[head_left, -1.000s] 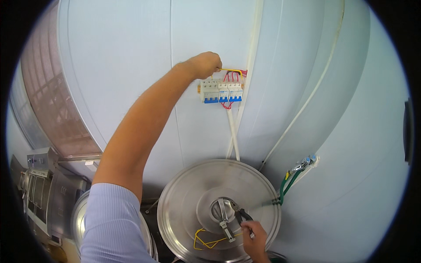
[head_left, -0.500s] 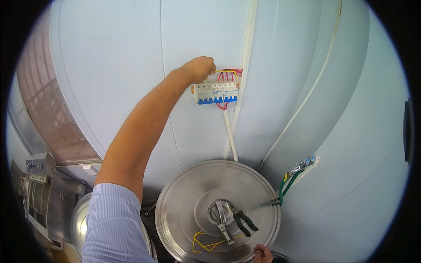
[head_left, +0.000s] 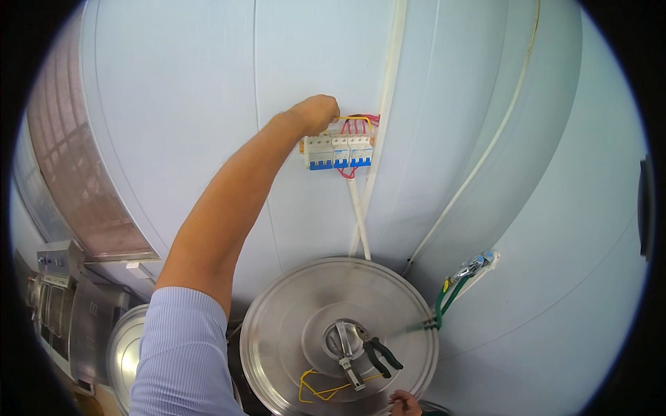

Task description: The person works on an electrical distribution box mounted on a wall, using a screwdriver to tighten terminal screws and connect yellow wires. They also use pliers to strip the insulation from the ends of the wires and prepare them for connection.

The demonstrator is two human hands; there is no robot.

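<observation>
My left hand (head_left: 318, 115) is raised to the wall, fingers closed on a yellow wire (head_left: 357, 118). This bent wire runs to the right from my fingers, above a row of white circuit breakers (head_left: 340, 152) with blue switches, and turns down at the right-hand breaker. Red wires (head_left: 355, 127) enter the breakers from above, and others leave below. Low in the view, my right hand (head_left: 404, 403) is by the near right rim of a round metal lid (head_left: 277, 347). Its fingers are loosely bent and apart, with nothing seen in them; the lower edge cuts off part of the hand.
On the lid lie black-handled pliers (head_left: 378, 353), a metal tool with a grey end (head_left: 351, 373) and bent yellow wire pieces (head_left: 305, 388). White conduit (head_left: 358, 215) runs below the breakers. A tap (head_left: 472, 267) with green hose is at right; metal kitchen equipment (head_left: 59, 305) is at left.
The whole view has shifted slightly. My left hand stays closed on the yellow wire above the breakers, and my right hand stays by the lid's rim.
</observation>
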